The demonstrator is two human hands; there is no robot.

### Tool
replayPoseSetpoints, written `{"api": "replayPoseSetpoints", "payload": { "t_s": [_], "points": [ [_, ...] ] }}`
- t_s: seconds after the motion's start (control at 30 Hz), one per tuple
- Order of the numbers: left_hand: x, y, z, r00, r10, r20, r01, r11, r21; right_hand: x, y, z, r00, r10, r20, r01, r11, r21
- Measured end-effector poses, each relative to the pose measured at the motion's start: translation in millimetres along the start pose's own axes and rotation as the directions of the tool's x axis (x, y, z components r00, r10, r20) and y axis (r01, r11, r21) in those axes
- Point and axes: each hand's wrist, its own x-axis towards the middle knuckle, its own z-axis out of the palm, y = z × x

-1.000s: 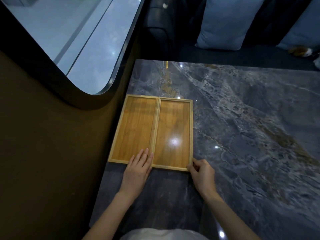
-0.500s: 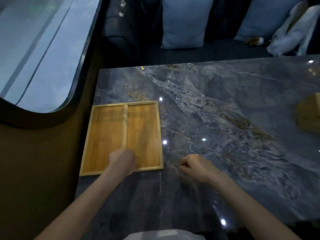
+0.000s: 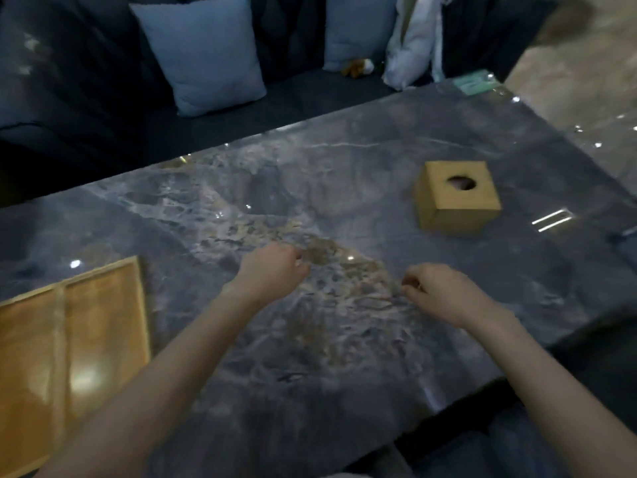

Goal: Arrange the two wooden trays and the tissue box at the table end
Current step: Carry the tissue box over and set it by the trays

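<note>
Two wooden trays lie side by side, edges touching, at the table's left end: the left tray (image 3: pixel 24 367) is cut off by the frame, the right tray (image 3: pixel 103 322) shows a bright glare spot. A cube-shaped wooden tissue box (image 3: pixel 456 201) with a round hole on top stands far right on the marble table (image 3: pixel 344 357). My left hand (image 3: pixel 272 270) hovers over the table's middle, fingers curled, holding nothing. My right hand (image 3: pixel 437 293) is beside it, also curled and empty. Both hands are between the trays and the box, well short of the box.
A dark sofa with a light blue cushion (image 3: pixel 203 53) and a second cushion runs along the far side. White fabric (image 3: pixel 413 43) and a small plush toy (image 3: pixel 358 67) lie on the seat. A greenish packet (image 3: pixel 477 82) sits at the table's far right corner.
Both hands left the trays' near edge and moved right over the table's middle. The view swung right, so the trays slid to the left edge and the tissue box came fully into view.
</note>
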Motion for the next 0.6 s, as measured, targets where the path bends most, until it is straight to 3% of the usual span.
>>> {"api": "replayPoseSetpoints", "payload": {
  "t_s": [0.27, 0.4, 0.53, 0.6],
  "points": [
    [88, 128, -1, 0.967, 0.230, -0.108, -0.232, 0.973, -0.006, 10, 117, -42, 0.978, 0.125, -0.166, -0.122, 0.992, 0.032],
    [132, 170, 1, 0.958, 0.258, -0.122, -0.259, 0.966, 0.014, 23, 157, -49, 0.956, 0.157, -0.248, -0.152, 0.988, 0.043],
    [176, 185, 4, 0.938, 0.318, -0.136, -0.306, 0.947, 0.099, 41, 178, -45, 0.936, 0.221, -0.276, -0.186, 0.972, 0.146],
    [195, 188, 5, 0.941, 0.311, -0.133, -0.312, 0.950, 0.009, 52, 182, -43, 0.924, 0.294, -0.243, -0.227, 0.936, 0.270]
  ]
}}
